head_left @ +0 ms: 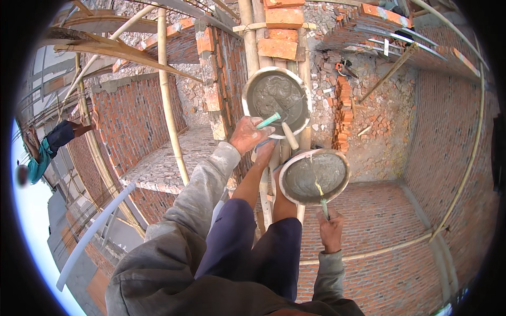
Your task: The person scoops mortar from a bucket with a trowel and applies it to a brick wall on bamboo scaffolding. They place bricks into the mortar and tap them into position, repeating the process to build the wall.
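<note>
A round bucket (303, 124) of wet grey mortar rests on the bamboo platform in front of me. My left hand (250, 134) is closed at its near-left rim, on a teal tube-like handle (269, 120). Beside that hand, a pale handle (290, 136) slants against the bucket's near rim; what it belongs to is hidden. Closer to me on the right, a second mortar bucket (345, 179) hangs or stands next to my right leg; its support cannot be made out. My right hand (331, 231) grips the green handle (324, 209) of this bucket.
Stacked bricks (282, 34) lie farther along the bamboo poles (247, 31). A brick wall (232, 89) rises left of the platform. Below right are a brick row (342, 116), rubble and tall walls. A bamboo pole (171, 126) stands left. Another person (45, 150) is at far left.
</note>
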A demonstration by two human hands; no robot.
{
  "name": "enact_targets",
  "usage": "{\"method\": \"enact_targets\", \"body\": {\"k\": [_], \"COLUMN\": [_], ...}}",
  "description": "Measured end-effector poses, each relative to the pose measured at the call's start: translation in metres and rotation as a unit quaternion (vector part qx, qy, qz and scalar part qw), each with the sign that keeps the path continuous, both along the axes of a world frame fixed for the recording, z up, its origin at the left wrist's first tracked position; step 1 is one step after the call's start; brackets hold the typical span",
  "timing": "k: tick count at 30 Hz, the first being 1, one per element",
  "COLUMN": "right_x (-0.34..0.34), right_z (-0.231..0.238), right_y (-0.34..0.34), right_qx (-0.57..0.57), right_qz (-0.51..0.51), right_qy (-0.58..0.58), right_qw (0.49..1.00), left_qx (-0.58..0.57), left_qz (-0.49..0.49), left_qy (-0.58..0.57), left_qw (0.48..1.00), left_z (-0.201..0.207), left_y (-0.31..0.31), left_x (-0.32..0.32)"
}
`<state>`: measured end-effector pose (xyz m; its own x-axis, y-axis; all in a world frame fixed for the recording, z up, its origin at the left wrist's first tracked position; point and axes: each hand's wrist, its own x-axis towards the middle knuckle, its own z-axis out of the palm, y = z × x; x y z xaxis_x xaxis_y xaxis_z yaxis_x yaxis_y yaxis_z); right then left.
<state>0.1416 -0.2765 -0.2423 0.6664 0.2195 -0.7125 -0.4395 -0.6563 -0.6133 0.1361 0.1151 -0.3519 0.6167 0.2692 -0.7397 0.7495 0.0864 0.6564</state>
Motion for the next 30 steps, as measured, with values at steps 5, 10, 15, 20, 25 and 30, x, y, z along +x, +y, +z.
{"method": "enact_targets", "body": {"k": [5, 10, 15, 20, 25, 30], "right_x": [0.006, 0.036, 0.060, 0.076, 0.102, 0.109], "right_z": [0.004, -0.002, -0.004, -0.009, -0.036, -0.077], "right_y": [0.036, 0.089, 0.155, 0.214, 0.261, 0.293], "right_qx": [-0.013, -0.056, -0.039, 0.005, 0.048, 0.058], "right_qz": [0.081, 0.225, 0.310, 0.358, 0.385, 0.413], "right_qy": [-0.014, -0.074, -0.127, -0.167, -0.177, -0.163], "right_qw": [0.996, 0.970, 0.942, 0.919, 0.905, 0.894], "left_qx": [0.075, 0.055, 0.060, 0.047, 0.060, 0.038], "left_qz": [0.047, 0.161, 0.242, 0.273, 0.280, 0.241], "left_qy": [-0.053, 0.001, 0.044, 0.089, 0.112, 0.128], "left_qw": [0.995, 0.985, 0.968, 0.957, 0.951, 0.961], "left_z": [0.063, 0.168, 0.210, 0.221, 0.233, 0.243], "left_y": [-0.014, -0.028, -0.038, -0.046, -0.054, -0.054], "left_x": [-0.062, -0.115, -0.163, -0.212, -0.226, -0.220]}}
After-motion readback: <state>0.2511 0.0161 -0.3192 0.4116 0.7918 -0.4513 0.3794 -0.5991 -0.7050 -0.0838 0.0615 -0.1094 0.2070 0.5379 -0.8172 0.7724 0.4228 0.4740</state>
